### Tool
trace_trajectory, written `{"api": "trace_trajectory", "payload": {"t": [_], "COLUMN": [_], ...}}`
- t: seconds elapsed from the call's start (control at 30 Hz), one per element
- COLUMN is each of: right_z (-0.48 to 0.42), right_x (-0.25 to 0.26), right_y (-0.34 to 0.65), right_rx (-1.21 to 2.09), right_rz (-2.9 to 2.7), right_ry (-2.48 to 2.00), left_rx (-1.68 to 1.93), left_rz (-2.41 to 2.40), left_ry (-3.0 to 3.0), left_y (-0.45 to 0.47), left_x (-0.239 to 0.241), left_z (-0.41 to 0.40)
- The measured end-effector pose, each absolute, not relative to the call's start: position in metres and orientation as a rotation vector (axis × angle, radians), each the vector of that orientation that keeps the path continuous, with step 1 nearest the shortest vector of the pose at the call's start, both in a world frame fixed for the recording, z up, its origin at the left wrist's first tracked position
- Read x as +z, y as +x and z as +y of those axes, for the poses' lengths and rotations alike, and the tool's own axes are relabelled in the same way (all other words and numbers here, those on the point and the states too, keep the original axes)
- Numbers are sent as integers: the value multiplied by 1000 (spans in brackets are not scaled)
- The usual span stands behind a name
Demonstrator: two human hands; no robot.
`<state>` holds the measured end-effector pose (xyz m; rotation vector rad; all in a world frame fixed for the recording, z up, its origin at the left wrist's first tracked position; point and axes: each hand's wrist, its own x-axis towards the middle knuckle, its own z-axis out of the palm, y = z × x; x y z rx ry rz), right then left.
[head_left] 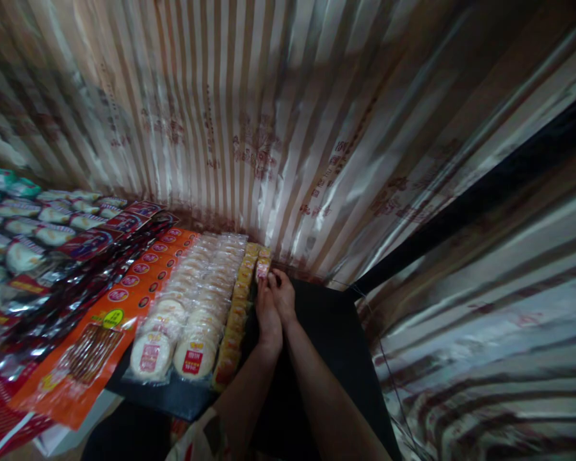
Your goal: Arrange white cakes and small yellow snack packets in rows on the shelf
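Observation:
Both of my arms reach to the far end of a black table. My left hand and my right hand are side by side, their fingers at a small pink-and-yellow snack packet. This packet stands beside the back end of a row of yellow wrapped snacks. The fingers curl around the packet's near side, and part of it is hidden behind them. Just left of the yellow row lie two rows of round white crackers in clear wrappers.
Orange snack packets, dark red shiny packets and white-and-green packets spread across the left. A striped plastic curtain hangs behind the table. A dark pole slants up from the table's far right corner.

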<state>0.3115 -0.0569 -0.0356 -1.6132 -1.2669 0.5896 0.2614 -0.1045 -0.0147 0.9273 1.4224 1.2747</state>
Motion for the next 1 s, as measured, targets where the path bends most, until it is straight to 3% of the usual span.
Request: {"api": "trace_trajectory", "payload": {"t": [0.27, 0.73, 1.0], "right_z": [-99, -227, -296], "right_x": [-35, -33, -21], "right_y": [308, 286, 255], "right_rx": [503, 634, 659], "right_rz": [-1196, -1126, -1239], "right_ry": [-1612, -1660, -1565], "left_rx": [1210, 874, 1011], "left_rz": [1449, 1589, 1364], "left_ry": [878, 1266, 1435], "left_y": [260, 216, 174], "left_x": [-11, 19, 4], "left_z": [-148, -263, -326]}}
